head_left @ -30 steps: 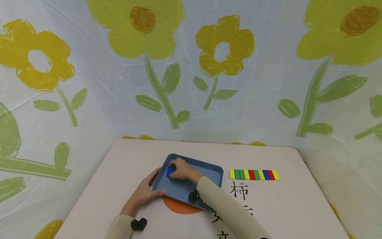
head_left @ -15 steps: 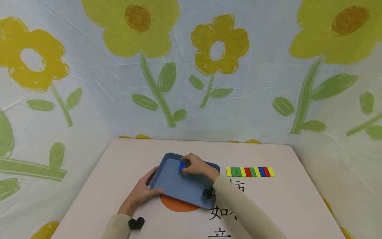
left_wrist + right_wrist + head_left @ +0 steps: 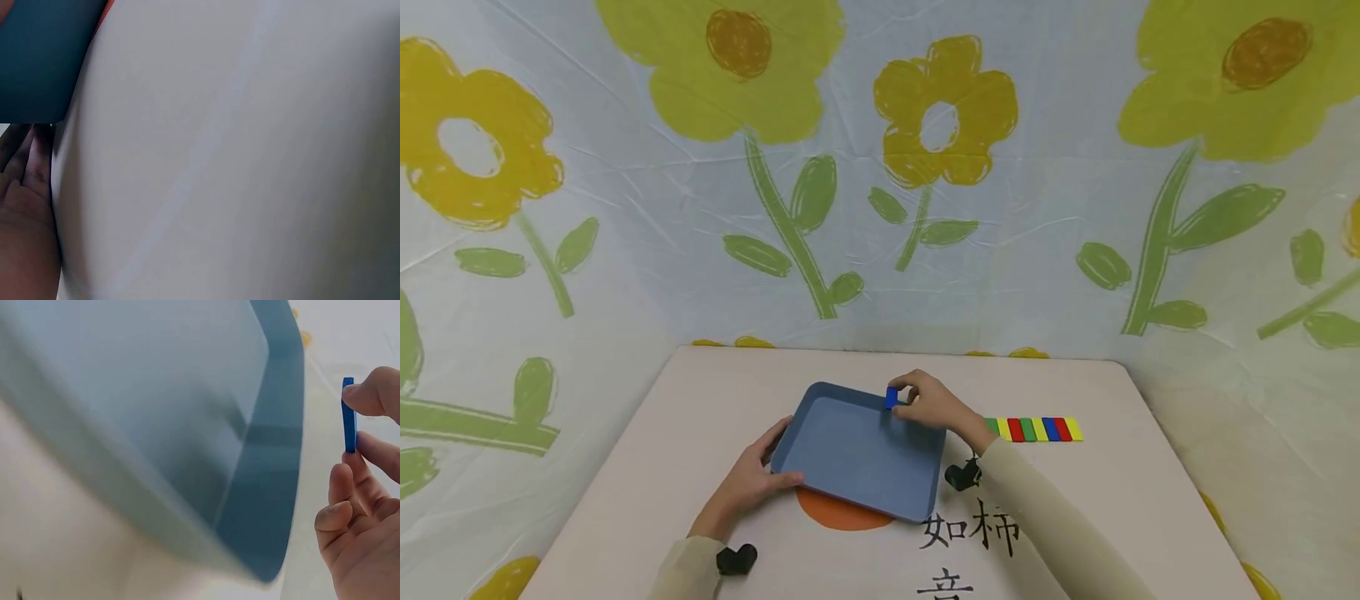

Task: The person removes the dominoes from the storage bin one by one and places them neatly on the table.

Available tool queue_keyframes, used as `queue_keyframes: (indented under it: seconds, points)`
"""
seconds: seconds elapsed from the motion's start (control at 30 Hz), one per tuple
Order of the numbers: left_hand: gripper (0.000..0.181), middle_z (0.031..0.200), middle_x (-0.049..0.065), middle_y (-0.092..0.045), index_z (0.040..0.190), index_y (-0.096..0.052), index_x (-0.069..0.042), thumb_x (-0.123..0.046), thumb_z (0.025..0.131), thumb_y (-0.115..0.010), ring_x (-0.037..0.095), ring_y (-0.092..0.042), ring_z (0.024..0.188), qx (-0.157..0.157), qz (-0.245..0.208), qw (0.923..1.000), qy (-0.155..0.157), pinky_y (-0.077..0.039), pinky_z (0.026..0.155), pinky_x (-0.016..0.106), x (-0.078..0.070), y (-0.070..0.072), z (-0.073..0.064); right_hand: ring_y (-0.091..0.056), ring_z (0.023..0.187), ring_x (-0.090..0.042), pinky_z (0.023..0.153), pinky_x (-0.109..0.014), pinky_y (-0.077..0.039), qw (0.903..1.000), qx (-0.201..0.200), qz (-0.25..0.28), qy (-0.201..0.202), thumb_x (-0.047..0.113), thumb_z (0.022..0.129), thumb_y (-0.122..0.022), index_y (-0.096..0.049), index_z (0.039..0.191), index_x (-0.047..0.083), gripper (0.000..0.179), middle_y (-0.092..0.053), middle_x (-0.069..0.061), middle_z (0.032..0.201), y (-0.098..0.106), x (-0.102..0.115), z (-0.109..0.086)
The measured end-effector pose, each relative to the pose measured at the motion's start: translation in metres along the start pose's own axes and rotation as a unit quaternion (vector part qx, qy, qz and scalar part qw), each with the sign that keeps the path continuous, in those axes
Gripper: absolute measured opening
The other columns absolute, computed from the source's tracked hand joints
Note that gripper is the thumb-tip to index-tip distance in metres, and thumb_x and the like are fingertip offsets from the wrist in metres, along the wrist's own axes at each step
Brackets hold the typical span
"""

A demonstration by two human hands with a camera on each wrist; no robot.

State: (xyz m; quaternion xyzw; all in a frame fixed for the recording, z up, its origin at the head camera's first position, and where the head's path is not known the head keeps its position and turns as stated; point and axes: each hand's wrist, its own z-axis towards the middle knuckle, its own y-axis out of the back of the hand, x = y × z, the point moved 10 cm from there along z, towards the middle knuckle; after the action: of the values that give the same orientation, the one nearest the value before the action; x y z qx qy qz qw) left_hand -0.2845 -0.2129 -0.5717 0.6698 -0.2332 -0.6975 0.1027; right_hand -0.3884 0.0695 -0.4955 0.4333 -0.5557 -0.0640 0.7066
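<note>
A thin rectangular blue tile (image 3: 892, 398) is pinched between the thumb and fingers of my right hand (image 3: 936, 404), above the far rim of the blue-grey tray (image 3: 853, 454). In the right wrist view the tile (image 3: 349, 419) stands on edge between thumb and fingertips, apart from the tray wall (image 3: 269, 462). My left hand (image 3: 745, 485) holds the tray's left end, its thumb on the near rim and its fingers along the left side. The left wrist view shows fingers partly hidden by the tray (image 3: 40, 69). No other tile shows in the tray.
To the right of the tray, a row of yellow, green, red and blue tiles (image 3: 1037, 430) lies side by side, its left end behind my right wrist. The tabletop (image 3: 1150, 500) bears printed black characters and an orange disc (image 3: 842, 510). Flowered cloth (image 3: 1000, 275) surrounds the table.
My right hand has carried the blue tile rightward from the tray's left part to its far rim, and up off the tray. The left hand keeps its hold on the tray.
</note>
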Motion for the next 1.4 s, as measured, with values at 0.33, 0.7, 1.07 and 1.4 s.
queue_keyframes:
  seconds: [0.33,0.7,1.07,1.4]
  points:
    - [0.100,0.167,0.014,-0.033,0.163,-0.029,-0.019,-0.021,0.082,-0.088,0.041,-0.042,0.147,0.003,-0.009,1.0000,-0.002,-0.041,0.114,0.053,-0.005,0.000,-0.001,-0.059,0.101,-0.025,0.079,-0.036,-0.054,0.9993,-0.024,0.000,-0.029,0.021,0.087,-0.070,-0.065,0.135,0.008,0.049,-0.060,-0.014,0.136,0.042,-0.041,-0.026]
    - [0.100,0.168,0.015,-0.032,0.163,-0.030,-0.021,-0.022,0.081,-0.088,0.044,-0.039,0.149,0.004,-0.008,1.0000,0.001,-0.037,0.116,0.063,-0.003,-0.002,-0.002,-0.059,0.106,-0.029,0.080,-0.036,-0.055,0.9959,-0.052,-0.014,-0.073,0.020,0.092,-0.069,-0.062,0.136,0.004,0.048,-0.058,-0.019,0.138,0.090,-0.093,-0.079]
    - [0.101,0.168,0.015,-0.031,0.163,-0.030,-0.020,-0.021,0.081,-0.088,0.043,-0.039,0.149,0.000,-0.009,0.9999,0.006,-0.037,0.116,0.061,-0.003,-0.001,-0.001,-0.060,0.105,-0.032,0.081,-0.041,-0.053,0.9911,-0.069,-0.063,-0.095,0.017,0.091,-0.070,-0.062,0.135,0.001,0.048,-0.059,-0.023,0.136,0.128,-0.122,-0.112]
    - [0.101,0.168,0.014,-0.032,0.164,-0.029,-0.021,-0.023,0.082,-0.088,0.040,-0.040,0.149,0.007,0.002,1.0000,0.006,-0.042,0.115,0.039,-0.003,-0.001,0.001,-0.060,0.101,-0.032,0.075,-0.037,-0.054,0.9856,-0.081,-0.077,-0.127,0.014,0.088,-0.071,-0.063,0.132,-0.002,0.047,-0.060,-0.025,0.131,0.149,-0.152,-0.142]
